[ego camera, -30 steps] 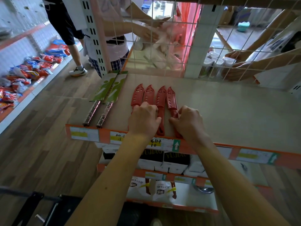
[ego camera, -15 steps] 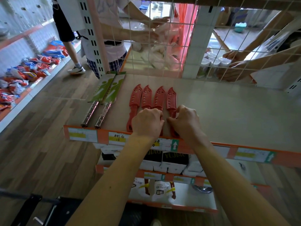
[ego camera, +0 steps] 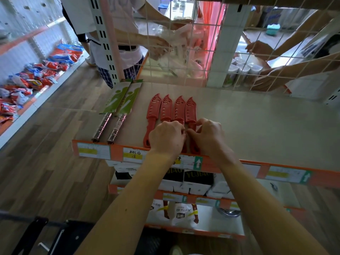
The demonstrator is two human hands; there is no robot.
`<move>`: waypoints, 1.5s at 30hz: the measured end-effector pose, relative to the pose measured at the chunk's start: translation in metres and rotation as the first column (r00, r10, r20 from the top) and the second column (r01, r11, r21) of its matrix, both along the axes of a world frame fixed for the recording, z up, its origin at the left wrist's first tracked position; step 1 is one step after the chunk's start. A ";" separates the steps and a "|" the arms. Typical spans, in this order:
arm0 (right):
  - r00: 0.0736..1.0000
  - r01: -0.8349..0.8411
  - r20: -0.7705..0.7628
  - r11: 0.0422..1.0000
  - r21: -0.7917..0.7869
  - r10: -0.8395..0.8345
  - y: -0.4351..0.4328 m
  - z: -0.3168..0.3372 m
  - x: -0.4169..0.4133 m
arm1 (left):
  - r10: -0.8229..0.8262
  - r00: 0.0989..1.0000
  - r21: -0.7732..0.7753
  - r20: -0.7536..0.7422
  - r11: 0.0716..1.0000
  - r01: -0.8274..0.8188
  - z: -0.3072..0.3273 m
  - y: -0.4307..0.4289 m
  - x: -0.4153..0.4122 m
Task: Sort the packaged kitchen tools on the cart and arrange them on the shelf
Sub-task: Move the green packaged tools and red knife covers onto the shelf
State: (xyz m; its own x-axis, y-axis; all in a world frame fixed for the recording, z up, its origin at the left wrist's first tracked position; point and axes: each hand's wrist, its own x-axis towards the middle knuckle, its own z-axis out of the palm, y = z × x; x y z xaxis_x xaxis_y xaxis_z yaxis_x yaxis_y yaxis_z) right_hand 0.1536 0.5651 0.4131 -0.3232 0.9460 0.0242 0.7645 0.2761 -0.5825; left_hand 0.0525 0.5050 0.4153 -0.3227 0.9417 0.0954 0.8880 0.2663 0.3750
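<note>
Right now, on the head view, I judge we're in the arranging step: four red sheathed knives [ego camera: 173,109] lie side by side on the shelf [ego camera: 266,126], blades pointing away from my fingers [ego camera: 179,129] and handles running under them to the front edge. My left hand [ego camera: 166,137] is curled knuckles-up over the middle handles, closed down on them. My right hand [ego camera: 207,137] pinches the handle of the rightmost knife, thumb tip almost meeting the left fingertips. Two green-carded knives [ego camera: 119,100] with steel handles sit well left of my fingers.

Next, I'd square the handle ends up, let go, and go back for more stock.

Below my fingers, a handwritten price tag [ego camera: 133,155] reads "18", and the black boxes [ego camera: 197,174] one shelf down show "YUJIA". The rest is too blurred to read.
</note>
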 end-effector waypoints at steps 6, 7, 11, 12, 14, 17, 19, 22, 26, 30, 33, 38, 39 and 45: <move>1.000 -0.010 0.014 1.000 -0.006 0.010 -0.001 0.001 0.002 | 0.011 1.000 -0.043 -0.014 0.999 -0.011 0.003 -0.003 -0.002; 1.000 -0.011 0.016 1.000 -0.003 0.011 -0.002 0.002 0.003 | 0.009 1.000 -0.057 -0.016 0.998 -0.010 0.003 -0.003 -0.003; 0.998 -0.036 0.057 0.998 0.050 0.033 -0.010 0.004 0.006 | -0.005 1.000 -0.095 -0.012 0.995 0.004 0.008 -0.008 -0.004; 0.997 -0.039 0.065 0.997 0.060 0.035 -0.012 0.005 0.007 | -0.011 1.000 -0.102 -0.006 0.995 0.010 0.010 -0.010 -0.004; 0.996 -0.035 0.080 0.997 0.076 0.029 -0.018 0.008 0.008 | -0.017 1.000 -0.120 -0.013 0.993 0.015 0.015 -0.015 -0.006; 0.992 -0.031 0.127 0.995 0.100 0.018 -0.031 0.013 0.006 | -0.014 0.997 -0.162 -0.075 0.987 0.002 0.019 -0.028 -0.010; 0.986 -0.018 0.170 0.995 0.102 0.000 -0.043 0.015 0.003 | -0.022 0.995 -0.159 -0.096 0.987 0.007 0.018 -0.040 -0.012; 0.977 -0.016 0.214 0.994 0.106 -0.007 -0.065 0.015 0.000 | -0.042 0.992 -0.074 -0.121 0.997 0.034 0.014 -0.063 -0.015; 0.980 -0.042 0.198 0.984 0.170 0.008 -0.104 0.007 -0.003 | -0.058 0.990 0.001 -0.130 0.998 0.059 0.009 -0.099 -0.017; 0.984 -0.046 0.178 0.983 0.175 0.014 -0.153 -0.009 -0.008 | -0.084 0.981 -0.048 -0.175 0.996 0.077 -0.006 -0.142 -0.021; 0.983 -0.037 0.184 0.990 0.134 0.012 -0.192 -0.027 -0.008 | -0.108 0.977 -0.072 -0.183 0.993 0.096 -0.025 -0.174 -0.023; 0.983 -0.033 0.179 0.999 0.042 0.025 -0.252 -0.074 -0.005 | -0.133 0.984 -0.050 -0.117 0.991 0.128 -0.075 -0.224 -0.020; 0.982 -0.044 0.183 0.999 0.004 0.042 -0.265 -0.086 -0.003 | -0.141 0.985 -0.072 -0.104 0.988 0.134 -0.089 -0.235 -0.020; 0.980 -0.017 0.195 0.988 -0.154 0.048 -0.328 -0.152 0.014 | -0.093 0.995 -0.103 -0.020 0.991 0.091 -0.159 -0.301 -0.018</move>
State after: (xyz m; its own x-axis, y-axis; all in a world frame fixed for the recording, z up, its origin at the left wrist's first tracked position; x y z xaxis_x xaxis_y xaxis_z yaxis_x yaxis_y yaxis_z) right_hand 0.1672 0.2371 0.2607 -0.3377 0.9227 -0.1857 0.8607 0.2228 -0.4578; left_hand 0.0348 0.2044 0.2565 -0.2331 0.9724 0.0043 0.9192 0.2189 0.3273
